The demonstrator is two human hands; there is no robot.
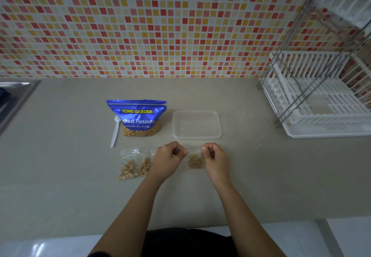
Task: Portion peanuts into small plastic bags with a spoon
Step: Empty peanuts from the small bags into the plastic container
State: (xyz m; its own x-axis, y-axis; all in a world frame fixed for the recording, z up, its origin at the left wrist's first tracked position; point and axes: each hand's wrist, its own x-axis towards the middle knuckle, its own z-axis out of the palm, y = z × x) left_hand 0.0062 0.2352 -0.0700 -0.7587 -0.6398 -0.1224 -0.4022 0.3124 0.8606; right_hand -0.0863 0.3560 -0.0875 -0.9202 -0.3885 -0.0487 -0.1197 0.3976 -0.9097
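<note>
1. Here, my left hand (168, 156) and my right hand (215, 157) are both curled tight, each pinching one top corner of a small clear bag (195, 159) between thumb and fingertips.
2. The bag hangs between my two hands, over the middle of the bench (60, 176), toward its near edge; whether its bottom touches the surface I cannot tell.
3. A small clump of peanuts (195, 162) sits in the bottom of that bag, slightly blurred.
4. Two filled bags (135, 164) lie flat on the bench just beside my left hand, on its left, side by side and touching.
5. Farther back stands the blue peanut packet (137, 117), upright, with nuts showing through its clear lower window.
6. The white plastic spoon (115, 132) lies against the packet's left side, bowl toward the wall, handle pointing at me.
7. A clear rectangular container (196, 124) sits just right of the packet, beyond my hands.
8. A white dish rack (321, 104) occupies the far right corner of the bench.
</note>
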